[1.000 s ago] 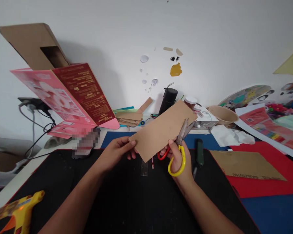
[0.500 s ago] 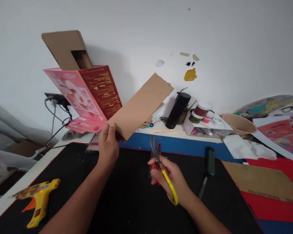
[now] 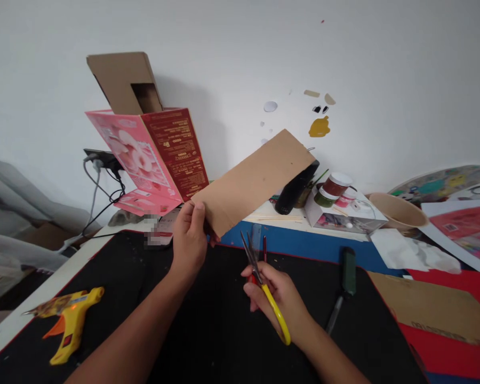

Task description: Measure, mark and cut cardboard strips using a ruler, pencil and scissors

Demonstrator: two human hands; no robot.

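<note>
My left hand (image 3: 190, 240) grips the lower left end of a flat cardboard strip (image 3: 260, 178), thumb on its face. The strip is held up at a slant, its right end in front of a black bottle (image 3: 292, 194). In my right hand (image 3: 278, 293) is a pair of scissors (image 3: 274, 306) with yellow and red handles. Their blades point upward, slightly apart, below the cardboard and not touching it. Part of the red handle is hidden by my fingers.
A yellow hot glue gun (image 3: 70, 322) lies on the black mat (image 3: 208, 330) at left. A green-handled tool (image 3: 346, 274) rests at right. Behind stand a pink box (image 3: 132, 154), paint jars (image 3: 336, 186) and a bowl (image 3: 398, 210). Another cardboard piece (image 3: 432, 306) lies on red sheets.
The cardboard strip has moved right in the view and tilts flatter, now overlapping the bottle. The scissors remain in my right hand, slightly turned. The whole view has shifted a little.
</note>
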